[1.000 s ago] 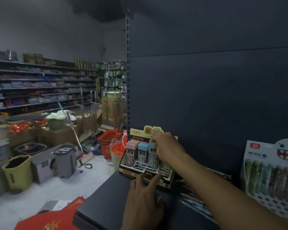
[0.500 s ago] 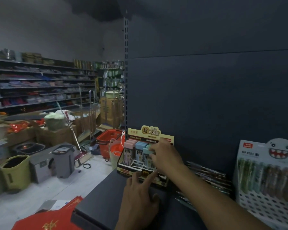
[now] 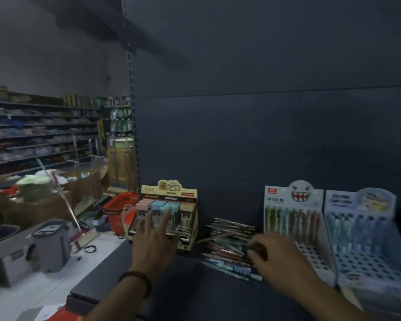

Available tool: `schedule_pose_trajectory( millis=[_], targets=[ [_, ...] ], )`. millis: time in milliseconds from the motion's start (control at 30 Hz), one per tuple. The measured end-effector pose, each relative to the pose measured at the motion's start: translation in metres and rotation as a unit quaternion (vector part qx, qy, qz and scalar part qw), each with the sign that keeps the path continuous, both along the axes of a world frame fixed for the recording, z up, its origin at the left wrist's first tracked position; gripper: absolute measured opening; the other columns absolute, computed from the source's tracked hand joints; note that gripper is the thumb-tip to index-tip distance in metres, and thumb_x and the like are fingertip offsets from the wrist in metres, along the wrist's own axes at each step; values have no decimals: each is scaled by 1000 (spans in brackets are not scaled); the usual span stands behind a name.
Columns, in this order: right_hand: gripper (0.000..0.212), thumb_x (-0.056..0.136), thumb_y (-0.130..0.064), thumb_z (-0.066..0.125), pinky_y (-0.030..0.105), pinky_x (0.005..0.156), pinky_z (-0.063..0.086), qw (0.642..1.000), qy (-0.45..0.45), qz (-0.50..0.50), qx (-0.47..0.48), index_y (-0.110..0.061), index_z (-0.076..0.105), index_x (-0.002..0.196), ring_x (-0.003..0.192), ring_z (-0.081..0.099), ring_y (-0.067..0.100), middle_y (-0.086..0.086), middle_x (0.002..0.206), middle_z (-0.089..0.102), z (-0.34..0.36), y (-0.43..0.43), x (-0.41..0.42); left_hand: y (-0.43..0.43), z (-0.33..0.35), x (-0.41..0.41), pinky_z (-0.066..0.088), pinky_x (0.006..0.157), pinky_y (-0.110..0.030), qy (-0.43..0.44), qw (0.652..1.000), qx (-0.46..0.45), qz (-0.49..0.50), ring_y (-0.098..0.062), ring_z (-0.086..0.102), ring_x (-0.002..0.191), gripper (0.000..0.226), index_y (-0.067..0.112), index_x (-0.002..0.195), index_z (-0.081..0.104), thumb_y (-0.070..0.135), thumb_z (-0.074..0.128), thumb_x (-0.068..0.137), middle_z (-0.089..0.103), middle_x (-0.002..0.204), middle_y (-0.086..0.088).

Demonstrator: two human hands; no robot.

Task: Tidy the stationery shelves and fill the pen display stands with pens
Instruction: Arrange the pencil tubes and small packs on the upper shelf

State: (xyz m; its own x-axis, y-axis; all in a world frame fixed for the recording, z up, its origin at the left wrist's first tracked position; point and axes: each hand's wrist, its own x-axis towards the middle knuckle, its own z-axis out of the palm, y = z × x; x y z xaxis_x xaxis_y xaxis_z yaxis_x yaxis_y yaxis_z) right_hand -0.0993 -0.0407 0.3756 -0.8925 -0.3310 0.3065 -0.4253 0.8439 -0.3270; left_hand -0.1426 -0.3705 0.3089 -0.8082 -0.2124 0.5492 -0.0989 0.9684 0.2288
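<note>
Pens (image 3: 228,243) — loose, mixed-colour heap on dark shelf (image 3: 195,288)

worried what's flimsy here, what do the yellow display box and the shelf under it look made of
Yellow display box: probably printed cardboard, matte; flat cut-out header and thin folded walls. Shelf: likely dark painted metal, smooth satin; thin straight edge, beside a slotted upright.

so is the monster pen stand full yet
Not full. The monster stand holds pens in its back row only; the holes in front of them are empty.
</note>
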Motion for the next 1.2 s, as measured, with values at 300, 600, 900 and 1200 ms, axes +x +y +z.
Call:
schedule_pose_trajectory(
  millis=[300, 600, 900, 1200],
  targets=[
    [4, 102, -37, 64, 20, 84, 50, 999, -15, -43, -31, -39, 67, 101, 89, 59, -1, -21, 97, 62, -17, 70, 26, -3, 17, -20, 31, 122, -54, -61, 996, -59, -16, -37, 17, 155, 83, 31, 165, 15, 67, 46, 98, 19, 172, -3],
    [2, 101, -35, 65, 23, 87, 52, 996, -16, -64, -56, -36, 67, 100, 91, 59, 0, -19, 98, 61, -33, 97, 29, -9, 18, -22, 35, 113, -60, -92, 985, -144, 11, -36, 22, 152, 79, 31, 166, 14, 61, 44, 99, 23, 170, 0],
    [15, 98, -25, 70, 21, 83, 49, 983, 31, -150, -104, -39, 63, 97, 91, 58, 1, -15, 101, 61, -47, 165, 61, 28, 27, -13, 25, 115, -66, -97, 985, -141, -3, -43, 18, 155, 98, 17, 167, 12, 59, 59, 92, 10, 174, -13],
    [19, 95, -29, 67, 23, 94, 47, 984, 20, -172, -47, -33, 64, 113, 110, 50, 8, -14, 109, 54, -69, 210, 84, 254, 6, 75, 41, 100, -37, 70, 919, -12, -388, -17, 44, 120, 29, 37, 123, 55, 45, 60, 95, 47, 127, 11]
  ],
)
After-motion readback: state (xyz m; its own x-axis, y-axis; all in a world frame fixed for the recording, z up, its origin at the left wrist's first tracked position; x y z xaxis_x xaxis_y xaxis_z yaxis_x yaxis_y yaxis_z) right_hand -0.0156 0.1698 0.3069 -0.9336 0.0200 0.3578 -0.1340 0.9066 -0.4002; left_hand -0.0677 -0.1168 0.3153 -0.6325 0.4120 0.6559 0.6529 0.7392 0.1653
